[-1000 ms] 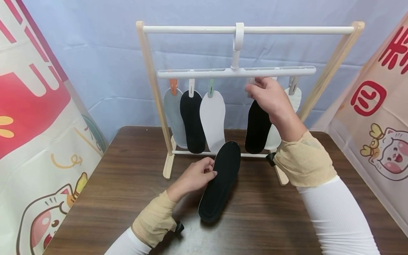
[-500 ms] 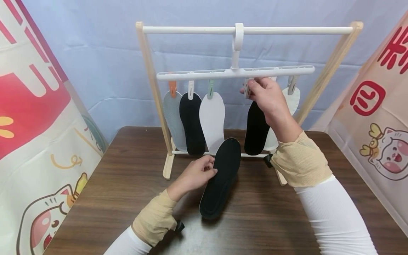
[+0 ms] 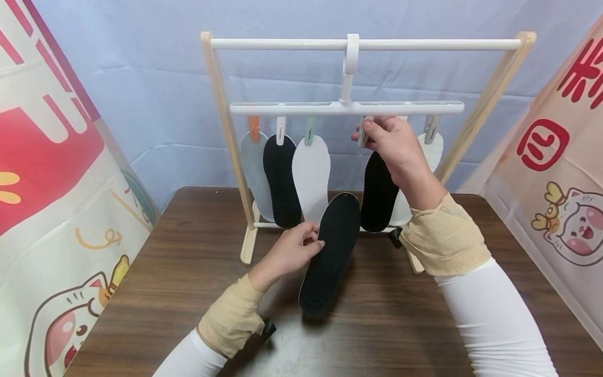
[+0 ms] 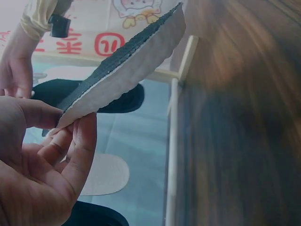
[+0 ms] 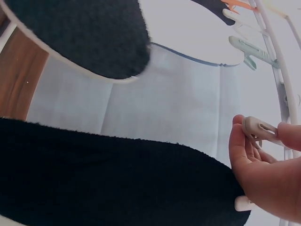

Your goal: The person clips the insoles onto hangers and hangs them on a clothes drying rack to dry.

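A black insole [image 3: 330,256] with a pale underside is pinched at its left edge by my left hand [image 3: 294,246]; it tilts above the table, its upper end in front of the hanger. In the left wrist view, thumb and fingers grip the insole's [image 4: 127,70] end. My right hand [image 3: 393,141] pinches a pale grey clothespin [image 3: 363,132] under the white hanger bar [image 3: 282,109]. The right wrist view shows this clothespin [image 5: 257,129] between thumb and fingers, with no insole in it. Just right of it hangs another black insole [image 3: 379,193], partly behind the right hand.
Left of the gap hang a grey insole [image 3: 256,173], a black insole [image 3: 282,183] and a white insole [image 3: 311,175], each on its clothespin. A pale insole [image 3: 431,149] hangs far right. A wooden rack [image 3: 221,115] holds the hanger above the brown table [image 3: 198,293].
My left hand has raised the black insole slightly toward the hanger. My right hand has taken the grey clothespin between thumb and fingers and shifted it a little left.
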The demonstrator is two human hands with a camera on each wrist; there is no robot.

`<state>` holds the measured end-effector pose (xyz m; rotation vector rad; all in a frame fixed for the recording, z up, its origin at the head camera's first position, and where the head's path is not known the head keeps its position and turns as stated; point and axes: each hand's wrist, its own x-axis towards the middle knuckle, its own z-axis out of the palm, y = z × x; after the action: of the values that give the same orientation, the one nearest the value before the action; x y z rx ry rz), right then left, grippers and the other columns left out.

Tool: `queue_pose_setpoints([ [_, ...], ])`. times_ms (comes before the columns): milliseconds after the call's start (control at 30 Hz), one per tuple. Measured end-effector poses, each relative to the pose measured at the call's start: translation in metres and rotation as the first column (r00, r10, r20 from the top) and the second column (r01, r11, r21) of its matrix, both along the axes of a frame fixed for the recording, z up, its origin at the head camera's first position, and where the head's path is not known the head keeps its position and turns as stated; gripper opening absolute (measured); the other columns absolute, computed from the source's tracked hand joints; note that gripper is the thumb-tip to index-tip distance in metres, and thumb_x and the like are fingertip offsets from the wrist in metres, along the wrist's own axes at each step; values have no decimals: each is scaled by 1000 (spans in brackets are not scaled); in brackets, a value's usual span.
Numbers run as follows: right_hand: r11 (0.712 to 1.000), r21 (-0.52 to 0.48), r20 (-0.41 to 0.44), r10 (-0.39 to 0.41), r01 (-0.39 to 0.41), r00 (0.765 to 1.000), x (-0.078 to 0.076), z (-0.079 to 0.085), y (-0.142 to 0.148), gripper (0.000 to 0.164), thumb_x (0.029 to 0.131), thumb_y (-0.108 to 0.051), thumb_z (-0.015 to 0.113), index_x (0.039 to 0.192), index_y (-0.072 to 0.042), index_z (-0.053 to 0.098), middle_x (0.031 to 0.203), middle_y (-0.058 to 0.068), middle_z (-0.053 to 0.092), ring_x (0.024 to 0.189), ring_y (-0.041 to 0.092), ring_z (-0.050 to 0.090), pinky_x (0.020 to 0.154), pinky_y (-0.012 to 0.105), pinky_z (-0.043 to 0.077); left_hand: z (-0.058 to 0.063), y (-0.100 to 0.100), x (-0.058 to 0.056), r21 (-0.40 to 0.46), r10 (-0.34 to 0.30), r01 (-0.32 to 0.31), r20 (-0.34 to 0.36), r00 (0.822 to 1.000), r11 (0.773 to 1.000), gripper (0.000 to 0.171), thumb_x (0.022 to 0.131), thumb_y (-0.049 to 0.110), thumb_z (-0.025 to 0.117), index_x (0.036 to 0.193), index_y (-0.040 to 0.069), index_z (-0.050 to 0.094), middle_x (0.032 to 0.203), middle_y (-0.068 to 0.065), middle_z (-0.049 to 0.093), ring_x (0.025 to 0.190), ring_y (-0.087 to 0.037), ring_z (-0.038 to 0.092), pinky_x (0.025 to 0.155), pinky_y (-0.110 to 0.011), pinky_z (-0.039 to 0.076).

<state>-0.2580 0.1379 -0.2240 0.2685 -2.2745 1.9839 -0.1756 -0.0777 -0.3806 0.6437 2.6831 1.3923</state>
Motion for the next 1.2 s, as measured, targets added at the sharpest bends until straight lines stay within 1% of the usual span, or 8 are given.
queue_pose_setpoints([
  [167, 994, -107, -5, 32, -32, 999, -1, -3, 0, 17, 106, -14, 53, 114, 1, 55, 106, 6, 64, 94, 13, 69, 96, 27, 49, 9, 3, -3, 24, 7, -7, 2, 1000, 1000, 17, 98, 15, 63, 112, 5, 62, 82, 1, 66, 87, -17, 57, 87, -31, 47],
  [267, 988, -152, -14, 37, -38, 999, -2, -5, -1, 13, 105, -13, 53, 110, -1, 55, 103, 5, 66, 91, 12, 69, 91, 23, 50, 14, 6, -4, 38, 13, -14, 8, 1000, 999, 17, 98, 15, 64, 113, 5, 62, 87, -1, 68, 89, -18, 58, 88, -32, 47],
  [433, 981, -194, -27, 27, -32, 999, -2, -6, -1, 11, 105, -13, 55, 107, -2, 55, 99, 3, 67, 88, 12, 69, 88, 23, 51, 21, 9, -6, 52, 16, -16, -1, 1000, 999, 21, 99, 16, 64, 116, 5, 63, 88, -2, 71, 92, -20, 59, 90, -34, 48],
  [600, 963, -262, -36, 53, -60, 998, 0, -8, -1, 11, 104, -12, 57, 108, -1, 56, 94, 2, 69, 87, 12, 69, 87, 23, 51, 25, 12, -8, 66, 19, -17, -34, 999, 998, 24, 99, 16, 64, 118, 4, 63, 94, -3, 74, 100, -22, 62, 95, -38, 50],
  [767, 958, -279, -64, 42, -58, 997, 1, -10, -3, 10, 103, -12, 59, 109, -4, 57, 91, 2, 69, 86, 12, 70, 88, 22, 52, 27, 16, -11, 64, 5, -1, -58, 998, 998, 23, 99, 17, 65, 119, 4, 62, 104, -4, 76, 107, -23, 63, 98, -40, 49],
  [900, 952, -301, -79, 22, -45, 997, 1, -10, -5, 8, 103, -10, 58, 107, -4, 56, 90, 2, 67, 84, 11, 70, 86, 22, 53, 30, 19, -12, 67, -7, 10, -54, 999, 998, 23, 99, 17, 65, 119, 5, 62, 101, -3, 76, 104, -21, 61, 93, -37, 49],
  [1033, 941, -336, -75, 9, -34, 997, 1, -10, -6, 7, 102, -9, 58, 107, -4, 56, 88, 1, 67, 82, 10, 71, 83, 21, 53, 34, 20, -13, 81, -1, 5, -44, 999, 997, 24, 100, 17, 64, 121, 5, 61, 102, -4, 76, 106, -22, 61, 93, -38, 49],
  [1200, 935, -353, -64, -8, -15, 998, 3, -10, -7, 8, 102, -9, 58, 108, -4, 56, 88, 0, 68, 83, 11, 70, 83, 23, 52, 38, 23, -16, 94, 18, -14, -42, 999, 995, 26, 100, 17, 64, 123, 4, 61, 112, -9, 75, 114, -25, 62, 98, -43, 49],
])
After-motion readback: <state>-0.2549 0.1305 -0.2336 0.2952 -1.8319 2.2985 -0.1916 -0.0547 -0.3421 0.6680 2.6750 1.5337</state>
